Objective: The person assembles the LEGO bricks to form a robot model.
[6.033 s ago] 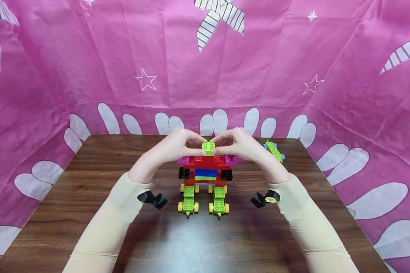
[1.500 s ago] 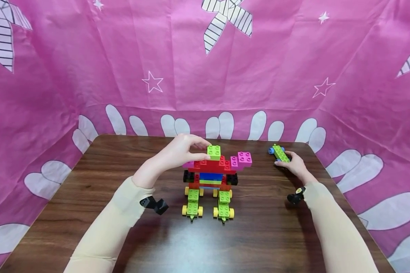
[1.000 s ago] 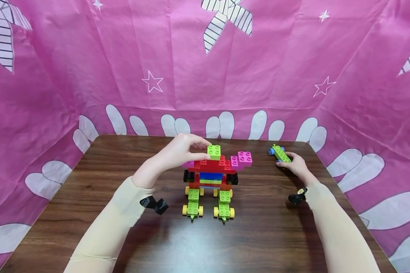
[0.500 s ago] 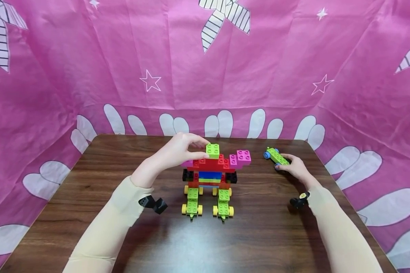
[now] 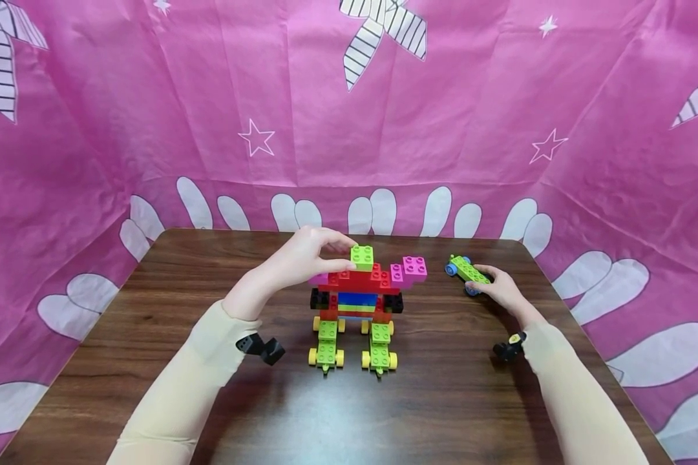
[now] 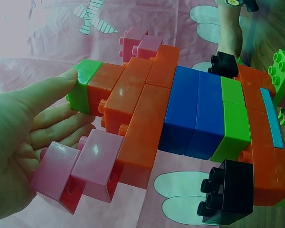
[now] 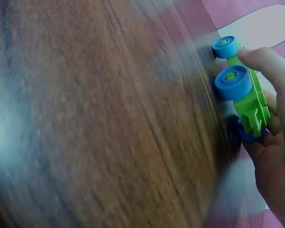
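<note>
A robot-like figure built of toy bricks stands mid-table on two lime wheeled bases, one base with yellow wheels at the right. My left hand pinches the lime brick at its top, thumb in front, as the left wrist view also shows. Pink bricks form its arms, and black bricks stick out lower down. At right, my right hand grips a lime toy car base with blue wheels by its near end. Whether all its wheels touch the table is unclear.
The brown wooden table reaches back to a pink printed curtain, which hangs behind it and along both sides. Each wrist wears a black camera mount, the left mount jutting over the table beside the figure.
Six seconds ago both hands held the lime brick. My right hand has since reached the toy car base and lately shifted it slightly left and nearer. My left hand has stayed at the brick.
</note>
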`<state>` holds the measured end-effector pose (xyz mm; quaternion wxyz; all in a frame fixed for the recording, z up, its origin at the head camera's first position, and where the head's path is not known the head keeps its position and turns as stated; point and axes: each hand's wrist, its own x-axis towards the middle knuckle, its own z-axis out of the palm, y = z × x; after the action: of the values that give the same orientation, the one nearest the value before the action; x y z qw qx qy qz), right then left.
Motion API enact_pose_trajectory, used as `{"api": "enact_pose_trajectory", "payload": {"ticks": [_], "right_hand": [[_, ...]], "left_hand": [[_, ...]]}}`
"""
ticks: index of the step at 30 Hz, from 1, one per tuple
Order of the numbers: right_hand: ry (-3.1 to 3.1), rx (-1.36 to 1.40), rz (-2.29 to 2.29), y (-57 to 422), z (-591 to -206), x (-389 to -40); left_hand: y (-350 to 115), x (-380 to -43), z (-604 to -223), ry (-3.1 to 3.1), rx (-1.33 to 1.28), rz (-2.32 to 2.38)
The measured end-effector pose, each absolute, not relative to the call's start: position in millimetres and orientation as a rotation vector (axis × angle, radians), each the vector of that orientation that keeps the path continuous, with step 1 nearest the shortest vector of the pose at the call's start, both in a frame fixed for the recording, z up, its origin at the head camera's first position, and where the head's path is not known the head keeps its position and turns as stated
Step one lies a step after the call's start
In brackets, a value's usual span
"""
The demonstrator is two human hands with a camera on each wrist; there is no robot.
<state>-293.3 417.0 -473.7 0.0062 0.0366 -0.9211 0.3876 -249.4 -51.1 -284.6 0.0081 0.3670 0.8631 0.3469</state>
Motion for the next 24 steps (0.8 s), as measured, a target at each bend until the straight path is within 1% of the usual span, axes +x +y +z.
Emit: {"api": "enact_pose_trajectory", "payload": {"ticks": [7, 24], "right_hand": [[-2.929, -0.025, 1.132, 411.7, -470.1, -298.2], [-2.901, -0.037, 1.067, 401.3, -467.4, -298.7]], "left_hand": [[-51.3, -249.2, -284.4, 2.697, 1.137, 1.077], [-50.8, -248.0, -283.1, 2.699, 1.158, 1.059]]}}
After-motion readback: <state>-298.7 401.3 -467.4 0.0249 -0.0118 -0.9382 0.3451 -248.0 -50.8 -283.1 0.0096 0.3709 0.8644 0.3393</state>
